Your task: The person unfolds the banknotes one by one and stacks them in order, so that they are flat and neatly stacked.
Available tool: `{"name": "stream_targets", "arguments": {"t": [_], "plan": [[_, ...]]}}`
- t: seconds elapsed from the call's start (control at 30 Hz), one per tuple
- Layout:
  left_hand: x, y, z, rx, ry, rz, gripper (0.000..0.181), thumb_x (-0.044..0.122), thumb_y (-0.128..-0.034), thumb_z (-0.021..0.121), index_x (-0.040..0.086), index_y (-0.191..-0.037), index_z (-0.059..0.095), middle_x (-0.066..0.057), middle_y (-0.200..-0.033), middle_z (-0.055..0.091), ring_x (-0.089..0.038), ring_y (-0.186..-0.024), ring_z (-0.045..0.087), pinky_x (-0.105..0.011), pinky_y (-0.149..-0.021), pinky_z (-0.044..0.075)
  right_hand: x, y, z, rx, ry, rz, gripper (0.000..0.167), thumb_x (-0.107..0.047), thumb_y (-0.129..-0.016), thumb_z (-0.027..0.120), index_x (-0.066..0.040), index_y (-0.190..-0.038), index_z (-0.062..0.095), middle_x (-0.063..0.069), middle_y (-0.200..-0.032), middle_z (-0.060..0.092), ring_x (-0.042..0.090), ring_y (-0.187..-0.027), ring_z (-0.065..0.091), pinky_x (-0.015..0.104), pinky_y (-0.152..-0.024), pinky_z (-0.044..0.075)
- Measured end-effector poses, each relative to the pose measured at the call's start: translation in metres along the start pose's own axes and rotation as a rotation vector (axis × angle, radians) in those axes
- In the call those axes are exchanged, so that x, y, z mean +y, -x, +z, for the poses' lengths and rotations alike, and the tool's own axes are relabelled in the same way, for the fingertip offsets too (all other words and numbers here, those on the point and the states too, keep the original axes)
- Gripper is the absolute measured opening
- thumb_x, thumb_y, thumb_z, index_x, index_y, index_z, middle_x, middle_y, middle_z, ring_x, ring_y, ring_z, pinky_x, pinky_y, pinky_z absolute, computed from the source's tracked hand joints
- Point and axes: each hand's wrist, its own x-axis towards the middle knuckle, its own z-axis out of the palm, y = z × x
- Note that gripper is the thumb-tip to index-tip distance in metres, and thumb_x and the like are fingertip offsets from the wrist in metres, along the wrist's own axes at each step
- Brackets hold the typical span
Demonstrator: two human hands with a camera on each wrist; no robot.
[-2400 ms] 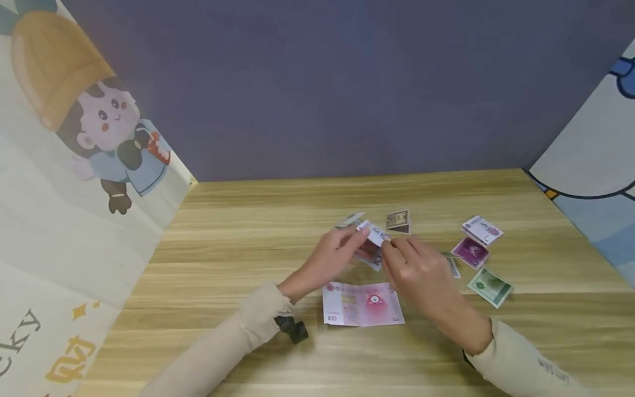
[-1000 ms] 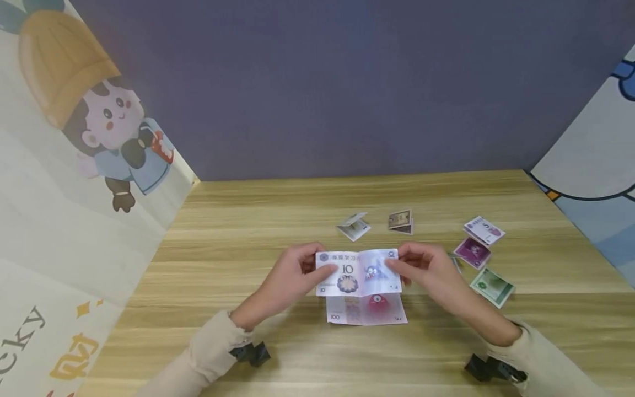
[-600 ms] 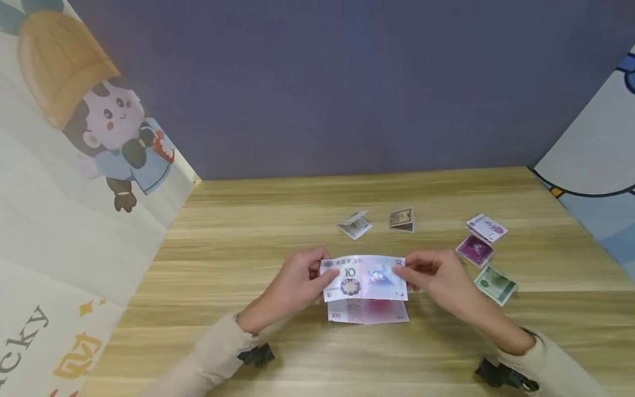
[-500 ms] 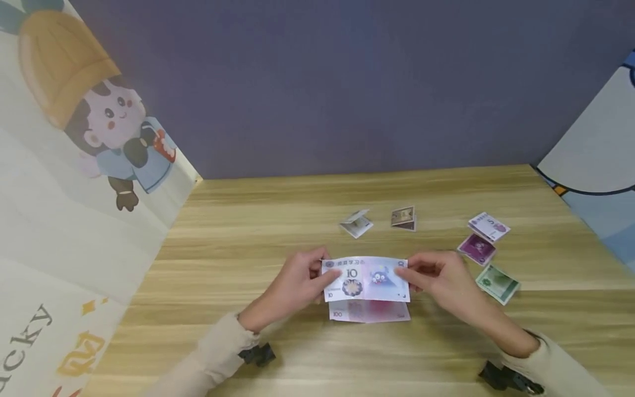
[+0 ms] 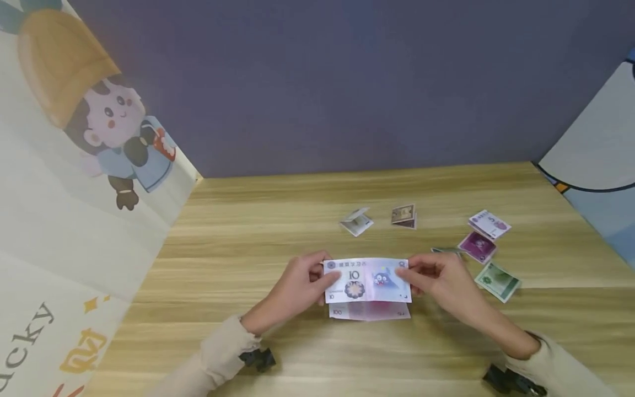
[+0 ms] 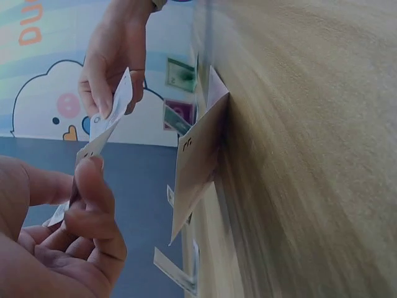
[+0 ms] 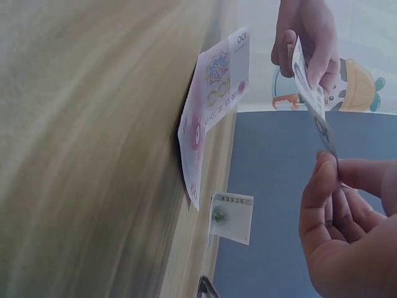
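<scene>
A light purple-blue note marked 10 [image 5: 367, 280] is stretched between both hands, with a crease down its middle. The left hand [image 5: 292, 286] pinches its left edge, thumb on the front; the right hand [image 5: 448, 284] pinches the right edge likewise. Below it in the head view lies a pink note marked 100 [image 5: 369, 312], partly covered by the held note. In the right wrist view the pink note [image 7: 217, 87] rests on the table, bent at its crease, and the held note [image 7: 313, 99] is clear above the table.
Folded notes lie on the wooden table [image 5: 248, 220]: a greyish one [image 5: 356, 223] and a brown one [image 5: 404, 215] behind the hands; to the right, a 5 note [image 5: 489, 224], a purple one [image 5: 478, 246], a green one [image 5: 498, 282] and another [image 5: 446, 251] partly behind the right hand.
The hands brought the 10 note from beside the greyish folded note to above the pink note, and it went from folded to spread. Lately the hands have barely moved.
</scene>
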Motion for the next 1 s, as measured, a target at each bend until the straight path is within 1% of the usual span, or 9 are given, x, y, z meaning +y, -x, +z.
{"name": "stream_targets", "arguments": {"t": [0.07,0.13,0.3,0.4,0.47,0.57,0.63,0.77,1.0], "plan": [[-0.002,0.0,-0.002,-0.002,0.013,-0.003,0.01,0.005,-0.0956,0.065,-0.001,-0.104,0.063,-0.006,-0.072,0.069,-0.02,-0.048,0.057,-0.043,-0.043,0.053,0.0,-0.004,-0.001,0.0,0.013,-0.003,0.008,-0.016,-0.089,0.076,-0.01,-0.086,0.073,0.001,-0.068,0.067,0.025,-0.056,0.064,0.033,-0.048,0.054],[-0.004,-0.001,-0.004,-0.001,0.02,-0.009,0.016,0.005,-0.0954,0.065,0.0,-0.11,0.063,-0.006,-0.073,0.069,-0.019,-0.05,0.058,-0.045,-0.045,0.054,-0.001,-0.007,-0.001,0.002,0.015,-0.004,0.008,-0.017,-0.088,0.077,-0.01,-0.085,0.073,0.001,-0.068,0.067,0.026,-0.057,0.064,0.033,-0.049,0.055],[-0.004,-0.003,-0.006,-0.003,0.019,0.008,0.027,0.006,-0.0947,0.066,0.002,-0.12,0.059,-0.007,-0.069,0.066,-0.026,-0.051,0.059,-0.03,-0.042,0.05,0.001,-0.008,0.0,-0.001,0.003,0.01,0.009,-0.015,-0.088,0.077,-0.007,-0.086,0.073,0.003,-0.069,0.067,0.027,-0.057,0.064,0.034,-0.049,0.055],[-0.006,-0.005,-0.005,-0.015,0.008,0.029,0.026,0.004,-0.0946,0.066,0.003,-0.12,0.057,-0.007,-0.066,0.064,-0.024,-0.049,0.058,-0.023,-0.041,0.047,0.002,-0.008,0.0,0.01,0.005,0.032,0.011,-0.016,-0.088,0.077,-0.006,-0.087,0.073,0.003,-0.069,0.067,0.026,-0.057,0.064,0.033,-0.048,0.054],[-0.007,-0.007,-0.004,-0.026,0.006,0.037,0.026,0.003,-0.0945,0.066,0.003,-0.119,0.057,-0.007,-0.066,0.064,-0.022,-0.049,0.057,-0.028,-0.041,0.049,0.002,-0.008,0.001,0.02,0.016,0.041,0.012,-0.018,-0.087,0.077,-0.006,-0.087,0.073,0.003,-0.068,0.067,0.024,-0.057,0.063,0.031,-0.048,0.053],[-0.009,-0.007,-0.002,-0.047,-0.012,0.038,0.026,0.002,-0.0942,0.065,0.002,-0.118,0.056,-0.006,-0.066,0.065,-0.025,-0.049,0.058,-0.032,-0.041,0.052,0.005,-0.007,0.003,0.027,0.04,0.028,0.013,-0.017,-0.087,0.078,-0.006,-0.087,0.073,0.001,-0.067,0.067,0.021,-0.056,0.062,0.029,-0.047,0.052],[-0.01,-0.007,-0.002,-0.059,-0.03,0.03,0.025,0.002,-0.0941,0.065,0.002,-0.117,0.056,-0.005,-0.066,0.065,-0.027,-0.05,0.059,-0.032,-0.041,0.052,0.007,-0.007,0.005,0.029,0.07,0.012,0.011,-0.017,-0.087,0.078,-0.007,-0.085,0.073,-0.001,-0.065,0.065,0.017,-0.054,0.06,0.027,-0.046,0.05],[-0.011,-0.006,-0.002,-0.086,-0.073,0.019,0.024,0.002,-0.094,0.065,0.002,-0.116,0.057,-0.003,-0.065,0.064,-0.029,-0.05,0.06,-0.024,-0.039,0.047,0.013,-0.007,0.008,0.023,0.098,0.005,0.01,-0.015,-0.087,0.078,-0.008,-0.083,0.072,-0.002,-0.063,0.064,0.012,-0.052,0.058,0.026,-0.042,0.047],[-0.017,-0.006,-0.002,-0.139,-0.14,0.023,0.026,0.003,-0.0942,0.065,0.001,-0.119,0.056,-0.003,-0.062,0.063,-0.03,-0.048,0.061,-0.023,-0.038,0.047,0.019,-0.008,0.014,-0.018,0.13,0.034,0.007,-0.01,-0.086,0.077,-0.007,-0.084,0.072,-0.002,-0.068,0.066,0.018,-0.054,0.062,0.027,-0.046,0.052]]}}
